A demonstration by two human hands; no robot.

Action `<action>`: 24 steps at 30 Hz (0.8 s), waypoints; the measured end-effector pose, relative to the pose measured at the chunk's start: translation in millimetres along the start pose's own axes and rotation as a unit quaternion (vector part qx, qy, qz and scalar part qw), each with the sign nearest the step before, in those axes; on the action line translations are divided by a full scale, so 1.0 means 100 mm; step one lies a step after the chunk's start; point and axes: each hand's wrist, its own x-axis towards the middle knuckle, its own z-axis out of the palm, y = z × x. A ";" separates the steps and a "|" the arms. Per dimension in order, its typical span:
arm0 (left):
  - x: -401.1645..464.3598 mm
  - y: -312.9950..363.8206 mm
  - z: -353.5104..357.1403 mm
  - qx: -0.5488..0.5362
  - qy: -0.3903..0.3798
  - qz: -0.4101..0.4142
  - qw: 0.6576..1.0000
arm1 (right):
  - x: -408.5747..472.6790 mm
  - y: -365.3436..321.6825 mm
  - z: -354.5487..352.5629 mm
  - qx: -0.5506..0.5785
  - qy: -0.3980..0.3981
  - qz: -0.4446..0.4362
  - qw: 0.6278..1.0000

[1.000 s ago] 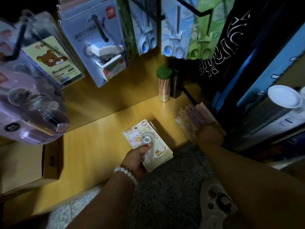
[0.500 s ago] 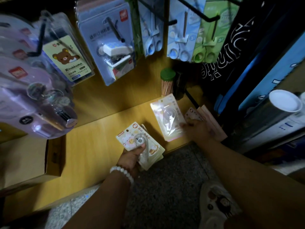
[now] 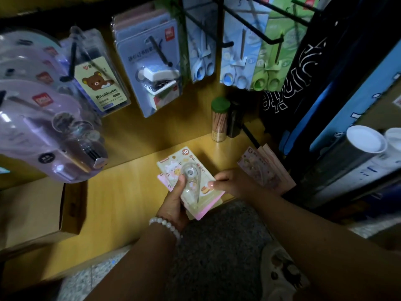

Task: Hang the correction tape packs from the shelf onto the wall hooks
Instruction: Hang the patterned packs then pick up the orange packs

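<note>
My left hand (image 3: 174, 202) grips a small stack of correction tape packs (image 3: 191, 180) above the front edge of the wooden shelf (image 3: 121, 196), thumb on the top pack's clear blister. My right hand (image 3: 231, 183) pinches the right edge of that stack, where a pink-backed pack sticks out underneath. More correction tape packs (image 3: 263, 167) lie in a fanned pile on the shelf at the right. Black wall hooks (image 3: 219, 35) stick out above, most of them loaded with goods.
Hanging stapler packs (image 3: 152, 68), scissor packs (image 3: 247, 53) and purple blister packs (image 3: 43, 127) crowd the wall above the shelf. A green-lidded tube of sticks (image 3: 219, 120) stands at the shelf's back. A cardboard box (image 3: 36, 211) sits left; rolled tubes (image 3: 351, 157) stand right.
My right hand lifted one pack from the pile on the right, carried it left and brought it to the stack in my left hand. The camera has tilted slightly.
</note>
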 end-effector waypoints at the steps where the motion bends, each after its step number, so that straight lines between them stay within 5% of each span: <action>1: 0.04 -0.01 -0.02 0.016 0.007 0.006 1.000 | 0.01 0.01 0.01 0.012 0.003 -0.004 1.000; 5: 0.13 -0.05 -0.10 0.023 0.024 0.001 0.999 | 0.03 0.09 -0.04 0.057 0.087 -0.005 0.995; 10: 0.11 -0.07 -0.08 0.014 0.034 -0.008 0.999 | 0.08 0.58 -0.53 -0.204 0.367 0.099 0.902; 14: 0.11 -0.10 -0.09 0.019 0.049 -0.016 0.998 | -0.01 0.85 -0.69 -0.343 0.371 0.212 0.837; 19: 0.13 -0.13 -0.11 0.021 0.057 -0.019 0.998 | 0.02 0.93 -0.64 -0.381 0.328 0.222 0.835; 24: 0.12 -0.13 -0.11 0.025 0.062 -0.022 0.998 | 0.08 0.75 -0.57 -0.330 0.306 0.185 0.874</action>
